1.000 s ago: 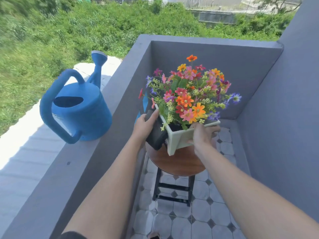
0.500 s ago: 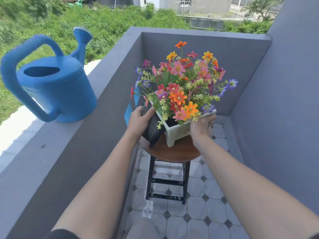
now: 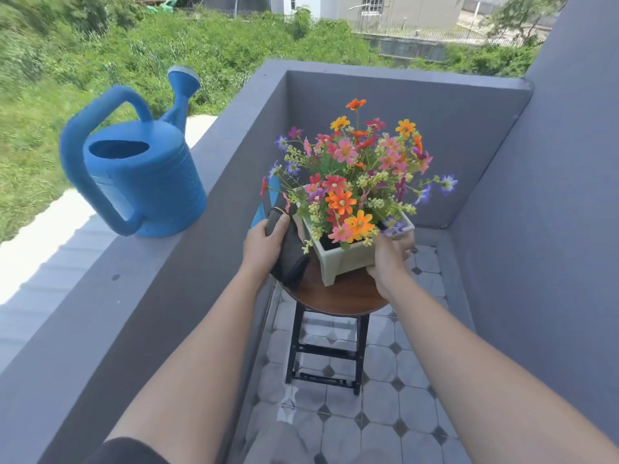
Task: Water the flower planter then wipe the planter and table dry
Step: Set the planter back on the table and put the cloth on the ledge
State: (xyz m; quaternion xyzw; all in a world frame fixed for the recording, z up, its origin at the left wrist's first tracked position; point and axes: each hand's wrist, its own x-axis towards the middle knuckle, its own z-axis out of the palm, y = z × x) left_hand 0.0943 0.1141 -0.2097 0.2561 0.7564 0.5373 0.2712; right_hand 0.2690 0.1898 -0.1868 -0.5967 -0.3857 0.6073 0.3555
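A pale square planter [image 3: 345, 259] full of colourful flowers [image 3: 355, 175] stands on a small round wooden table [image 3: 338, 296] with black legs. My left hand [image 3: 263, 244] grips a dark cloth [image 3: 289, 254], pressed against the planter's left side. My right hand [image 3: 388, 257] holds the planter's front right corner. A blue watering can [image 3: 144, 177] stands upright on the grey parapet ledge [image 3: 100, 296] to the left, spout pointing away.
Grey balcony walls [image 3: 536, 229] close in behind and to the right of the table. The floor [image 3: 378, 406] is pale tile with dark diamonds. Beyond the ledge lie a white roof and green bushes. A blue object [image 3: 259, 212] peeks out behind my left hand.
The view has shifted, so the watering can sits nearer the centre. Both hands stay on the planter; the cloth remains against its left side.
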